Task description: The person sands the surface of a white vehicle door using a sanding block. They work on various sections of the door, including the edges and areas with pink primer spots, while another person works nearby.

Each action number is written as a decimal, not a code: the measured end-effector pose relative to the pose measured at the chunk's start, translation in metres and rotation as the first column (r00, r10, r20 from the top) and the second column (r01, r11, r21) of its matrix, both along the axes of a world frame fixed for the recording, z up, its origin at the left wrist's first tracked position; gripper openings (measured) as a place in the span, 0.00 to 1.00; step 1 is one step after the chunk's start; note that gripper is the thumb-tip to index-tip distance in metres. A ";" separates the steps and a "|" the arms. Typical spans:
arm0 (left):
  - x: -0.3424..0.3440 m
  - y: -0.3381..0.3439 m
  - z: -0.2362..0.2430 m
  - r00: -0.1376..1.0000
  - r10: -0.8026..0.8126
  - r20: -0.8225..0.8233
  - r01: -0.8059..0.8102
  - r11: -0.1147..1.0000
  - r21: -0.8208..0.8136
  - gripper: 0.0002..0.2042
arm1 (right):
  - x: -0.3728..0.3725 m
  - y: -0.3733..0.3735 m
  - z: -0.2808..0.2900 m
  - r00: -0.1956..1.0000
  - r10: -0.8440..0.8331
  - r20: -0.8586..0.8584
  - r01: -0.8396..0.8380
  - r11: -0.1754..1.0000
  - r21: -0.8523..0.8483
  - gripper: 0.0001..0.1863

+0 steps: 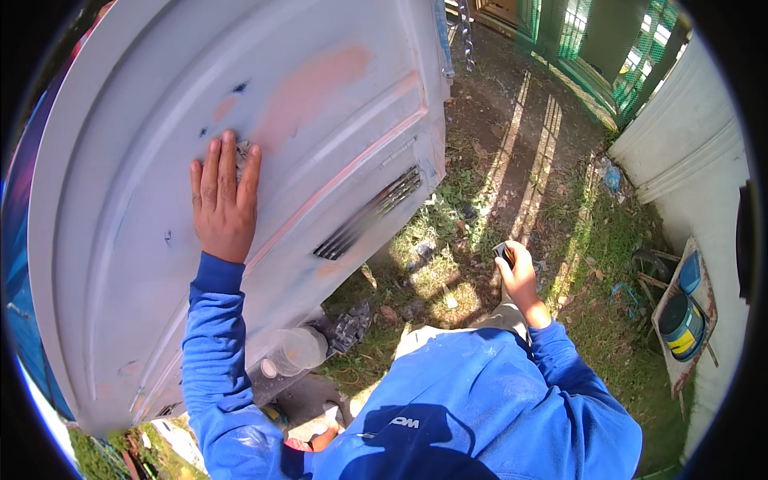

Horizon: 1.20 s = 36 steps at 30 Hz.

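Observation:
A pale grey panel (120, 208) with curved ridges, pink patches and a slatted vent (368, 212) fills the left side. On its surface my left hand (224, 196) lies flat, fingers stretched upward and a little apart. A rough, grey-white patch or scrap (242, 154) shows between its fingers; which it is I cannot tell. Small dark marks (240, 87) dot the panel just above the fingertips. Low at my right side, apart from the panel, my right hand (522, 280) is closed around a small dark object with a yellow edge (504, 254), its kind unclear.
Below the panel sit a translucent plastic container (296, 350) and a crumpled dark wrapper (350, 326). A dark bucket with a yellow label (682, 326) stands on a board at the right, by a white wall (680, 144). Green mesh (640, 68) and a chain (467, 36) are farther back.

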<state>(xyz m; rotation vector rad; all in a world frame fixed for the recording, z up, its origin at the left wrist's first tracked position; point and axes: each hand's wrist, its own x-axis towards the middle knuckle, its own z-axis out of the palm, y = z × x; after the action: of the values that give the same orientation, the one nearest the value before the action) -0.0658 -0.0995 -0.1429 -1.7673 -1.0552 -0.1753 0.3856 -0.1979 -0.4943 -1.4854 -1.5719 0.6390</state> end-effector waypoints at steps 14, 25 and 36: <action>0.210 0.107 -0.088 0.870 0.012 0.494 0.117 0.966 -0.231 0.22 | 0.157 0.138 0.041 0.948 0.198 -0.249 -0.269 0.918 -0.292 0.23; 0.332 -0.048 -0.273 -0.825 0.455 0.335 0.468 0.882 -0.046 0.19 | -0.013 0.154 0.088 0.810 0.585 0.028 -0.584 0.803 0.121 0.22; 0.282 -0.061 -0.284 -0.888 0.139 0.438 0.094 0.988 -0.124 0.15 | -0.041 0.109 0.108 0.510 0.860 -0.025 -0.859 0.511 0.037 0.41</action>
<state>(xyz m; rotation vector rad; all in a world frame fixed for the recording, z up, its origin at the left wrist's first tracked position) 0.2166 -0.1609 -0.4270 -0.4373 -2.6256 -2.7874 0.3446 -0.0892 -0.3860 -0.5307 -2.2570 1.1897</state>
